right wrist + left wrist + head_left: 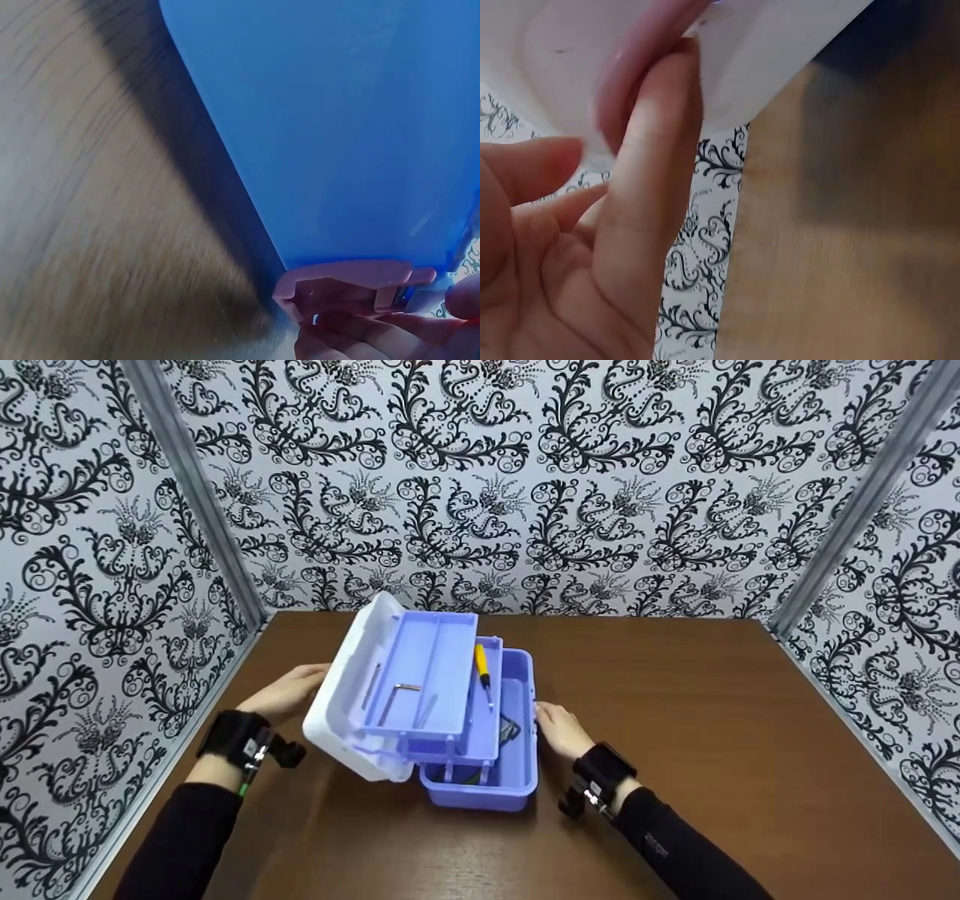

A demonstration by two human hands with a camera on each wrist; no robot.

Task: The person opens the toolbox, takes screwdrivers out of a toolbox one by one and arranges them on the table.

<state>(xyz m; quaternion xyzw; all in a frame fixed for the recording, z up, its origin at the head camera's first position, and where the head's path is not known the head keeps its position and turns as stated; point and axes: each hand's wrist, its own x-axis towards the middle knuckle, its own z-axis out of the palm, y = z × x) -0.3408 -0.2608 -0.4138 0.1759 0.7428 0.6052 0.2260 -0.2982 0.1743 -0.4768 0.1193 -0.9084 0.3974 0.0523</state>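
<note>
A toolbox [480, 798] with a lilac base stands on the table, its white lid [341, 690] swung to the left and its trays [450, 675] spread in steps. My left hand [289, 694] is behind the lid; in the left wrist view an extended finger [649, 157] touches the pink handle [619, 82]. My right hand [561, 729] is at the base's right side. In the right wrist view its fingers [367, 336] touch the pink latch [345, 274]; part of that hand lies outside the view.
A yellow-handled screwdriver [482, 664] lies in the middle tray. A bent hex key [405, 687] and thin metal pieces are in the upper tray and lid area. Dark items [508, 729] sit in the base. Patterned walls [525, 510] border the brown table [675, 720].
</note>
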